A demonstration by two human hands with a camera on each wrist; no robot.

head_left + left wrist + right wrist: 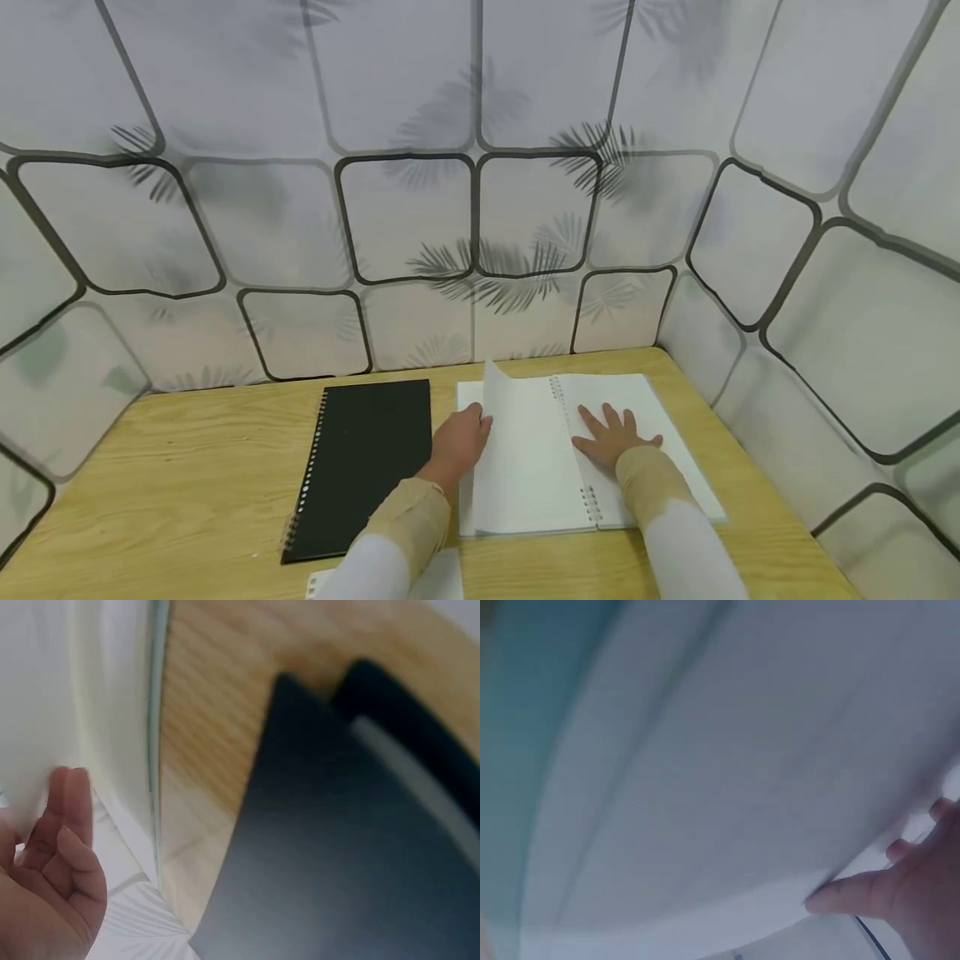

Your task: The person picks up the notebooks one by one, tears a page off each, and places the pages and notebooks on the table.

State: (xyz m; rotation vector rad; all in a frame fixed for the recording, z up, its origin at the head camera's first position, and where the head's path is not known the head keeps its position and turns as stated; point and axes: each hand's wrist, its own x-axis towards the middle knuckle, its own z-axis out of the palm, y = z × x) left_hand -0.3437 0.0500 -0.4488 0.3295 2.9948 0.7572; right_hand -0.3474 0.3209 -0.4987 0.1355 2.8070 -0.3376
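Observation:
A spiral-bound notebook [528, 458] lies open on the table, its white pages on both sides of the coil. At its left side my left hand [459, 442] pinches the outer edge of a page [491, 400], which curls up off the sheets below. The left wrist view shows that hand's fingers [69, 795] against the raised sheet. My right hand [613, 437] lies with fingers spread on the right-hand page [660, 425]. In the right wrist view, its thumb [847, 894] touches the paper.
A closed black spiral notebook [367, 458] lies just left of the open one, partly behind my left forearm. Another white spiral-bound item [444, 579] shows at the front edge of view. Patterned fabric walls [420, 217] enclose the wooden table [187, 475] at the back and sides.

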